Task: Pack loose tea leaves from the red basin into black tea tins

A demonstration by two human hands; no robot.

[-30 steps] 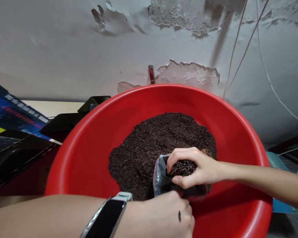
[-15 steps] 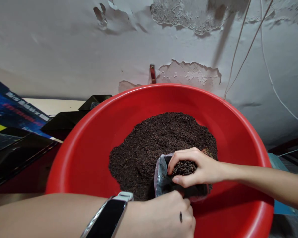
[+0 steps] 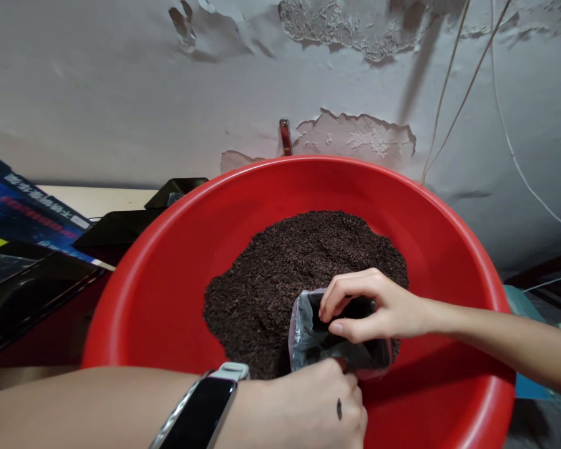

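Observation:
A heap of dark, dry, shredded leaves that look like loose tea (image 3: pixel 303 255) lies in a big red basin (image 3: pixel 168 330). Over its front part stands a plastic bag (image 3: pixel 303 340) with a silvery-grey inside, its mouth held upward. My left hand (image 3: pixel 320 402), with a watch (image 3: pixel 203 402) on the wrist and a dark leaf bit stuck to its back, is closed on the bag's near edge; its fingertips are hidden. At the bag's mouth is my right hand (image 3: pixel 376 305), fingers curved and apart from the thumb, with nothing visible between them.
Black trays (image 3: pixel 121 227) and a blue printed box (image 3: pixel 32 212) sit left of the basin. Behind it rises a white wall (image 3: pixel 121 93) with peeling plaster. Thin cords (image 3: pixel 449 81) hang at the right. A blue item (image 3: pixel 533 390) shows beyond the right rim.
The leaves held in my right hand have dropped from it into the bag, and its fingers are now bare. My left hand keeps its place on the bag.

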